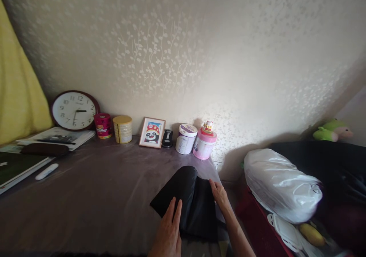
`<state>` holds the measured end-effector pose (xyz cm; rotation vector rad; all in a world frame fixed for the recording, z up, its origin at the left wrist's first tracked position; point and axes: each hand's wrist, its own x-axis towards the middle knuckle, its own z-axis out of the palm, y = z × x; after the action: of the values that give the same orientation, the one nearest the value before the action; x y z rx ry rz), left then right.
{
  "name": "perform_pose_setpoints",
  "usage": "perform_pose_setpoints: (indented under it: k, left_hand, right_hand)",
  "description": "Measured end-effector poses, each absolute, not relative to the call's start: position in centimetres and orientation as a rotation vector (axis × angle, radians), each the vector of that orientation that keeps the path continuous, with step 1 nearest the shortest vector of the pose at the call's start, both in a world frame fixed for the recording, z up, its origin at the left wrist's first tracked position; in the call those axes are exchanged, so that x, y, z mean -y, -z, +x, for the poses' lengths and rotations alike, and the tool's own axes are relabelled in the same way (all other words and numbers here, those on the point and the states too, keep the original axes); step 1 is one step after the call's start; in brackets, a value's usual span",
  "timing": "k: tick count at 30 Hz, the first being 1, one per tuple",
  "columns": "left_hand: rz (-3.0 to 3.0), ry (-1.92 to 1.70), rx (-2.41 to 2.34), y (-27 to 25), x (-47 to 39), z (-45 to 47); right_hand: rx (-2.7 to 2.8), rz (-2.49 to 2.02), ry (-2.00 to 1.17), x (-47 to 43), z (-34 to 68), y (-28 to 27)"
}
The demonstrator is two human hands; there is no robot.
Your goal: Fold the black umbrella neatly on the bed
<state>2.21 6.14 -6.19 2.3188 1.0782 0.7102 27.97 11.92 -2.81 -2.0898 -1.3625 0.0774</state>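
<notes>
A thin black sheet (183, 196), folded with a rounded bulge along its middle, lies near the table's right edge. Its material, cloth or plastic, I cannot tell. My left hand (170, 226) rests on its left part with the fingers stretched out. At the sheet's upper right edge, my right hand (219, 194) pinches the border between thumb and fingers. Behind the sheet stand a white can with a purple lid (185, 139) and a pink tub (204, 146). A small lucky cat figure (208, 126) sits on the tub.
Along the wall stand a clock (74, 110), a red can (103, 126), a yellow-lidded can (122, 130), a framed panda picture (152, 132) and a black object (167, 138). Papers (61, 138) lie left. Right of the table is a white plastic bag (281, 184).
</notes>
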Motion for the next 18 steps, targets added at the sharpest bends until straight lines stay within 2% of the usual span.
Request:
perform_pose_setpoints:
  k: [13, 18]
  left_hand:
    - [2.28, -0.687, -1.094, 5.9, -5.9, 2.1]
    - [2.29, -0.659, -1.127, 5.9, -5.8, 2.2]
  right_hand:
    - [1.269, -2.128, -0.091, -10.9, 27.2, 3.1]
    - [1.215, -1.954, -0.294, -10.6, 26.9, 2.7]
